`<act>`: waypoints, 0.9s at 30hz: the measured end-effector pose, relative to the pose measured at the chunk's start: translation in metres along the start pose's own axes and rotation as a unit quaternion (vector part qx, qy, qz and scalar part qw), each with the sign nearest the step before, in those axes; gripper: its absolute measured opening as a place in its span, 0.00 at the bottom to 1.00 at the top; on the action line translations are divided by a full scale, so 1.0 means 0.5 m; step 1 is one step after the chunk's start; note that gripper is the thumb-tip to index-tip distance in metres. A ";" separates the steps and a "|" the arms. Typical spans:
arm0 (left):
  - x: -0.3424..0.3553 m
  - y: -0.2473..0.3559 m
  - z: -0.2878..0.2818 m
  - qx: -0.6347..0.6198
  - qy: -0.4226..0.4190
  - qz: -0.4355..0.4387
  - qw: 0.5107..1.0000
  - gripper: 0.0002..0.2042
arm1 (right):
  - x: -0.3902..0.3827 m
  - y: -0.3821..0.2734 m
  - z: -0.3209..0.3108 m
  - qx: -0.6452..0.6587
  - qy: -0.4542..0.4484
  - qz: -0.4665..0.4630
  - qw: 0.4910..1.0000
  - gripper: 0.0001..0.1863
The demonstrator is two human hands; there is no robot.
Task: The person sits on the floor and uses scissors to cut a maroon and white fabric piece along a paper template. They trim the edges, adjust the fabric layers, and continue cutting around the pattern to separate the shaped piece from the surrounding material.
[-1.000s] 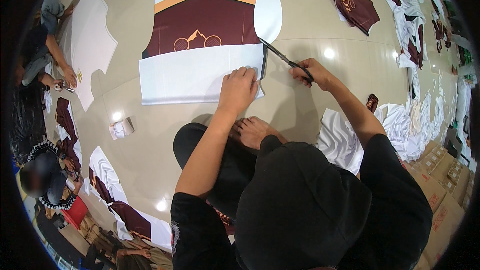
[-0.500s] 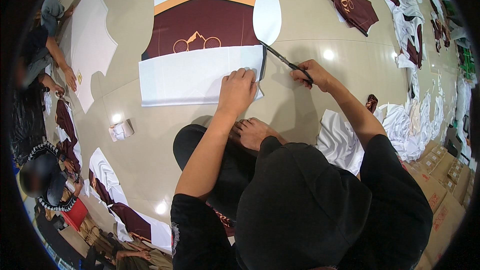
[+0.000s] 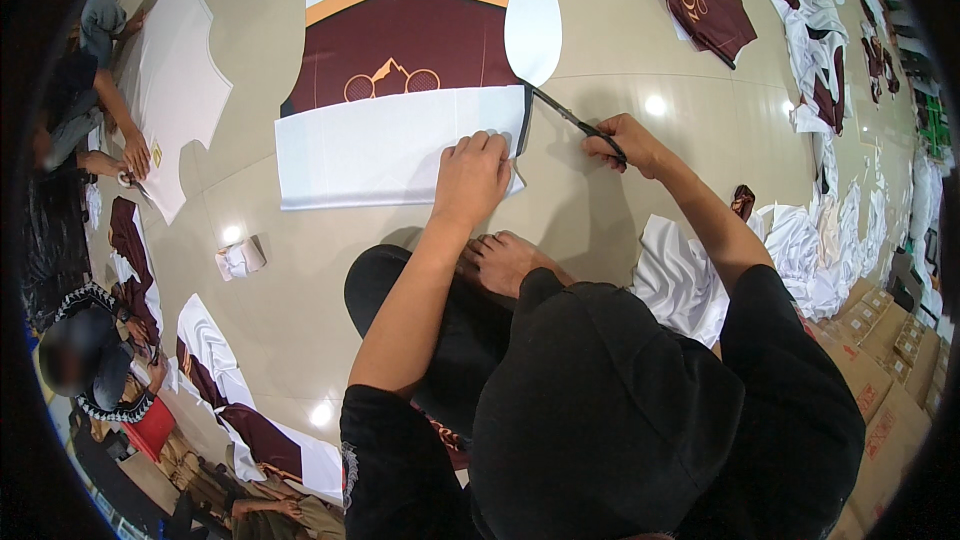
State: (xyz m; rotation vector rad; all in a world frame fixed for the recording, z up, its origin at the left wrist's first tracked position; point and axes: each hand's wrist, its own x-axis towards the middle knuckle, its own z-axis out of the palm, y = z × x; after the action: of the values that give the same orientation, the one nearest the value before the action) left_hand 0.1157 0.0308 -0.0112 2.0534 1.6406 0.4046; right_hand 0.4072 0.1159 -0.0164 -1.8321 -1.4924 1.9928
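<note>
A maroon and orange printed fabric panel with white margins lies on the floor ahead of me. Its near part is folded over, white side up. My left hand presses on this white fold near its right end, fingers bent and close together on the cloth. To the right, my right hand is closed round the dark handles of long scissors. Their blades point up and left, and the tips meet the panel's right edge beside the dark trim. Whether the blades are parted is too small to tell.
My bare foot rests behind my left hand. White cloth lies by my right elbow, a maroon piece at far right. Cardboard boxes stand at lower right. On the left, a co-worker's hand touches a pale panel.
My hands and the scissors stay almost in place at the panel's right edge. At left, the co-worker's lower hand has moved right, to the pale panel's edge.
</note>
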 end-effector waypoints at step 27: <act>0.002 -0.002 0.003 0.008 0.001 -0.002 1.000 0.06 | -0.003 0.033 0.051 0.095 0.005 -0.002 0.995 0.14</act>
State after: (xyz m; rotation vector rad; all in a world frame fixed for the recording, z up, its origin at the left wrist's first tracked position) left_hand 0.1161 0.0318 -0.0131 2.0617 1.6534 0.3935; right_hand 0.3965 0.0912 -0.0305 -1.7577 -1.2533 2.0415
